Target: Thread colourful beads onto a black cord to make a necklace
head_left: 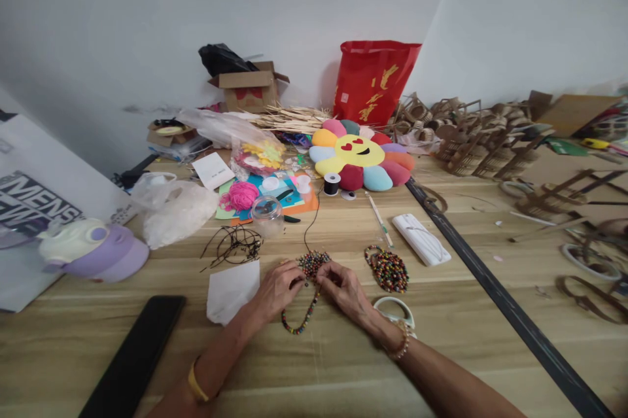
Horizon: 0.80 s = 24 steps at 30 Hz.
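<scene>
A string of small multicoloured beads (300,330) hangs in a loop on the table between my two hands. My left hand (280,286) has its fingers pinched together at one end of this loop. My right hand (345,286) pinches the other end, thumb against forefinger. Just beyond my fingertips lies a heap of loose beads (314,262), partly hidden by them. A black cord (307,229) runs from the heap toward a spool of black thread (332,184). Right of my right hand rests a coiled strand of beads (387,269).
A white paper (233,294) and tangled black cords (233,246) lie to the left. Farther back are a clear jar (267,215), pink yarn (240,196) and a flower cushion (360,151). A tape roll (395,308) and white power strip (420,239) sit right.
</scene>
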### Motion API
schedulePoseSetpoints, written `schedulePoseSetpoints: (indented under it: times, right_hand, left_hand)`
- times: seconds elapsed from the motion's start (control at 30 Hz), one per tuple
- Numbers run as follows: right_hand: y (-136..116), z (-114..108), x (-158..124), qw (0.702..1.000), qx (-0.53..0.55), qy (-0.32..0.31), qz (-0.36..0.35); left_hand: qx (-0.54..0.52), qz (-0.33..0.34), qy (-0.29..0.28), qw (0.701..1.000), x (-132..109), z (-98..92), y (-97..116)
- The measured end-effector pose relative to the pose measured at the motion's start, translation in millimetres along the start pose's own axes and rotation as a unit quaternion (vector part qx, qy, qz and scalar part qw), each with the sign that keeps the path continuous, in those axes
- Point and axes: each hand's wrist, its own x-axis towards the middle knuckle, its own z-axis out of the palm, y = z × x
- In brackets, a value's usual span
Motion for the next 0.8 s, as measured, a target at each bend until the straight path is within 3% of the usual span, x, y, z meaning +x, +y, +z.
schedulePoseSetpoints:
  times: [0.13, 0.33, 0.53, 0.8]
  right_hand:
    - [1.2, 0.5, 0.2, 1.000, 0.003, -0.009, 0.001]
    - [-1.8, 0.6, -1.1, 1.000, 0.011, -0.028, 0.002]
    - [-5.9, 1.3, -2.3, 1.000, 0.011, -0.023, -0.002]
    - [-5.0, 1.4, -2.2, 0.999, 0.014, -0.033, -0.002]
  left_hand:
    - [-0.113, -0.067, 0.036, 0.991, 1.2, 1.7, -1.9]
    - [-0.347, -0.143, 0.022, 0.926, 2.2, 3.8, -10.9]
    - [-0.390, -0.152, 0.018, 0.908, 1.8, 4.5, -13.3]
    - [-0.385, -0.162, 0.005, 0.908, 2.3, -0.1, -5.0]
